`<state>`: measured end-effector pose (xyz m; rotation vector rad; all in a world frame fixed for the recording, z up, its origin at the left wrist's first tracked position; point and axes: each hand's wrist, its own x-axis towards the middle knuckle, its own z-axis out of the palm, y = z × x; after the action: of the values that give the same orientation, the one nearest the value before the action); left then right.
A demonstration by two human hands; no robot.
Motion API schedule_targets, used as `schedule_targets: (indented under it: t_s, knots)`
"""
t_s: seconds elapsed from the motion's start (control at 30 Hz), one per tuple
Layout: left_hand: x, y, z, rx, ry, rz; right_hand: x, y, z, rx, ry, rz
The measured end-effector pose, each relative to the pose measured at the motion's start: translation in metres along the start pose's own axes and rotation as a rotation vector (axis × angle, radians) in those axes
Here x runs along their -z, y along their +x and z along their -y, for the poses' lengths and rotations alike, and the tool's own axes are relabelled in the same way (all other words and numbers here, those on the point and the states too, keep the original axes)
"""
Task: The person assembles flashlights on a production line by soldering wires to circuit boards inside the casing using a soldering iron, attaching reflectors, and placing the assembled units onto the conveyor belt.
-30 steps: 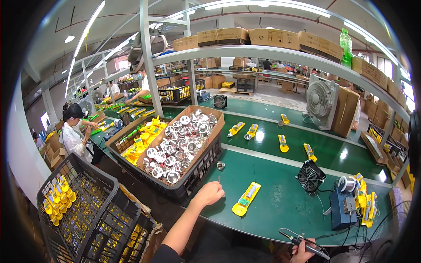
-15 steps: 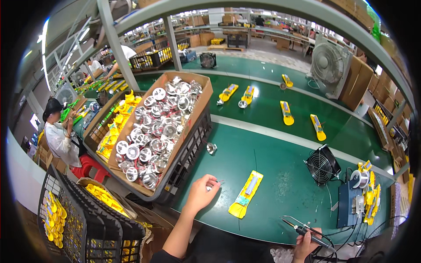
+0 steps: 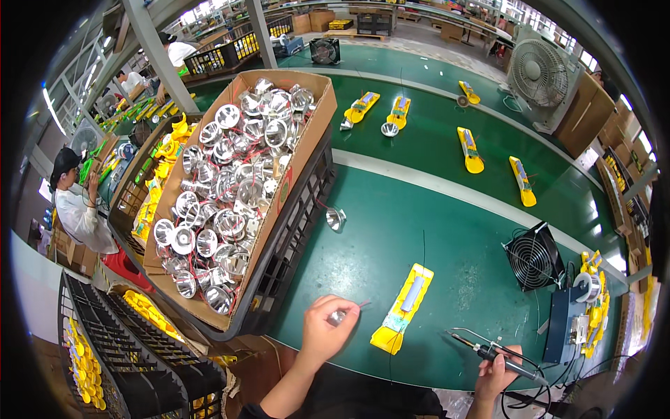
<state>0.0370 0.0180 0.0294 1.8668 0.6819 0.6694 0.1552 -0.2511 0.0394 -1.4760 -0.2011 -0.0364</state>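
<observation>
Near the front of the green bench, my left hand (image 3: 329,329) is closed round a small silver reflector cup (image 3: 338,316), mostly hidden by the fingers; a thin wire end pokes out past the fingertips. Just right of it lies a yellow flashlight housing (image 3: 382,339) with a grey-blue cell (image 3: 412,293), a small green circuit board (image 3: 396,320) and thin dark wires at both ends. My right hand (image 3: 498,371) grips a soldering iron (image 3: 486,351) by its dark handle. The iron's tip points left toward the housing, apart from it and above the bench.
A cardboard box (image 3: 317,115) full of reflectors stands at left on a black crate (image 3: 292,241). One loose reflector (image 3: 336,219) lies beside it. At right are a small black fan (image 3: 534,257) and a blue soldering station (image 3: 557,323) with cables. More yellow housings (image 3: 470,150) lie beyond the rail.
The head view has shifted, so the bench appears higher. The soldering iron has come a little closer to the yellow housing. My left hand has drawn slightly nearer to me, still holding the reflector.
</observation>
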Motion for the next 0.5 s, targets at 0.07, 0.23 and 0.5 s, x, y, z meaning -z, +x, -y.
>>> schedule_targets:
  t_s: [0.07, 0.23, 0.5]
  knots:
    - [-0.008, -0.010, -0.001, -0.087, 0.049, -0.047, -0.006, 0.001, 0.003, 0.011, 0.023, 0.052]
    - [-0.024, -0.033, -0.007, -0.106, 0.063, -0.093, -0.010, -0.001, 0.006, 0.065, 0.036, 0.165]
    - [-0.038, -0.040, -0.010, -0.120, 0.115, -0.136, -0.026, 0.005, -0.003, 0.184, -0.031, 0.311]
